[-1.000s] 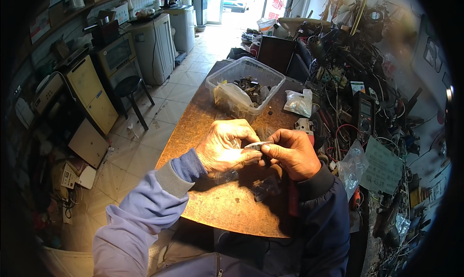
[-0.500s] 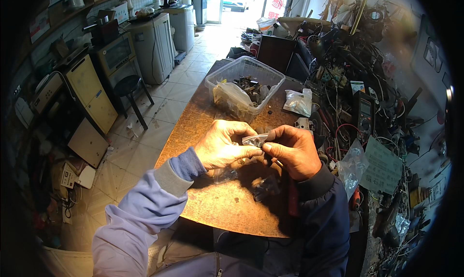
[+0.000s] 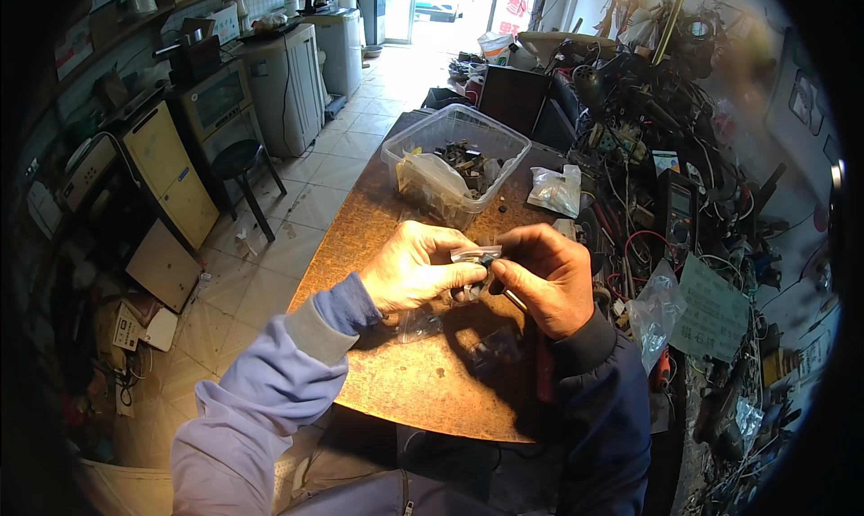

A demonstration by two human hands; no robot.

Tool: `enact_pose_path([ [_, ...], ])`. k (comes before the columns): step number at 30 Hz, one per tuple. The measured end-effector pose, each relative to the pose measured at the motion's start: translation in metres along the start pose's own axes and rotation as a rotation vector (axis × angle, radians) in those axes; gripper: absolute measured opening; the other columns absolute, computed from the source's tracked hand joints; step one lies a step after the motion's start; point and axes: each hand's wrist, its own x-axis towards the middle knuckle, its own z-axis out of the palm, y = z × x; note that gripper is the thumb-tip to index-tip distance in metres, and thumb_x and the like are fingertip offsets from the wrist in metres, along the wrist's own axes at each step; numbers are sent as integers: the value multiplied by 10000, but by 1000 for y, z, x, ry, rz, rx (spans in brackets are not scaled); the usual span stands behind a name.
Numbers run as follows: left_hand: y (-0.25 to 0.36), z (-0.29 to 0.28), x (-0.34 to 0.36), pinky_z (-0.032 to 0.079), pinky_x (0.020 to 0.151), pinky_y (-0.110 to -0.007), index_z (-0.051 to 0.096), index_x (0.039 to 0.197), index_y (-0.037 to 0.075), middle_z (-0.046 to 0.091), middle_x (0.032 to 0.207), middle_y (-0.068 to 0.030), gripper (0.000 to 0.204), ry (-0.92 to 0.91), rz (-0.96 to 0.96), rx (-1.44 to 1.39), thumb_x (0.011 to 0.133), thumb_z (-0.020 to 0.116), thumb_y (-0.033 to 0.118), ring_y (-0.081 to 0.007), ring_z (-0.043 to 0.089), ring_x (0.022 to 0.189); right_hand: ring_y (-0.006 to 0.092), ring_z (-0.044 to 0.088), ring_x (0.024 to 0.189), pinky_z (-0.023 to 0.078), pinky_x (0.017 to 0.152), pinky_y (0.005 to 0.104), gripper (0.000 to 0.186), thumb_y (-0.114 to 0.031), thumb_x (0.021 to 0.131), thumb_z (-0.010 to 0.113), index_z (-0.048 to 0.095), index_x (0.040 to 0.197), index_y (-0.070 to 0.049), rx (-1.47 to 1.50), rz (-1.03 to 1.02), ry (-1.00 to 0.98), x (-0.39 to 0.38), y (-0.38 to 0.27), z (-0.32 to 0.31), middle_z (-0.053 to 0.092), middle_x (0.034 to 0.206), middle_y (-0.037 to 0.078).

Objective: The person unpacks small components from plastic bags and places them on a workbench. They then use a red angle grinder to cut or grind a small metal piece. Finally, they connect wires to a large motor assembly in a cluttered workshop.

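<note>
Between thumb and fingers, my left hand (image 3: 416, 266) pinches a small clear zip bag (image 3: 474, 254) above the wooden table (image 3: 396, 376). My right hand (image 3: 551, 278) is closed at the bag's mouth, thumb and forefinger on a small dark part (image 3: 488, 260) whose kind is too small to tell. A thin light rod (image 3: 515, 301) shows under the right thumb; whether it is held is unclear. Below the hands lie a small clear bag (image 3: 419, 325) and, in shadow, another small bag with dark contents (image 3: 495, 347).
Beyond my hands stands a clear plastic tub (image 3: 456, 206) of small parts and bags. A filled clear bag (image 3: 554, 190) lies right of it. Cables, tools and a multimeter (image 3: 680, 212) crowd the right side. A black stool (image 3: 241, 161) stands on the floor at left.
My right hand's fingers have lifted and shifted slightly at the bag's mouth, showing the small dark part. My left hand stays nearly in place with the bag.
</note>
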Motion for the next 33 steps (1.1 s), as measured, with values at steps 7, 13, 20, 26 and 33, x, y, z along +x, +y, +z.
enact_pose_path([
  [7, -3, 1, 2, 547, 628, -230, 654, 1093, -17, 678, 862, -67, 232, 43, 75, -21, 868, 675, 36, -98, 636, 690, 95, 630, 786, 513, 701, 221, 159, 8, 845, 685, 599, 976, 31, -140, -84, 1, 0, 8, -3, 651, 892, 58],
  [13, -1, 0, 3, 540, 661, -226, 667, 1042, -17, 676, 883, -60, 200, 43, 46, -39, 844, 691, 4, -98, 637, 740, 84, 622, 783, 501, 689, 215, 135, 36, 820, 682, 624, 941, 23, -290, -184, 54, -1, 9, -1, 650, 864, 50],
  [20, -9, -2, 6, 512, 722, -234, 700, 965, -5, 667, 880, -37, 148, 95, 218, 139, 817, 711, -14, -100, 628, 816, 144, 614, 712, 477, 638, 249, 131, 59, 746, 702, 649, 857, 13, -478, -362, 59, 3, 12, -3, 629, 804, 85],
  [26, -10, 1, 5, 505, 702, -228, 686, 983, -18, 667, 866, -13, 162, 91, 180, 13, 825, 714, 7, -74, 609, 787, 171, 620, 712, 482, 637, 264, 145, 68, 719, 691, 640, 844, 16, -533, -433, 39, 5, 12, -4, 629, 794, 102],
  [33, -10, 1, 2, 500, 683, -220, 670, 979, -7, 663, 854, -16, 131, 108, 197, 52, 851, 683, 11, -70, 607, 774, 165, 629, 734, 495, 660, 264, 160, 69, 739, 684, 652, 890, 23, -525, -444, 1, 4, 12, -3, 645, 825, 102],
])
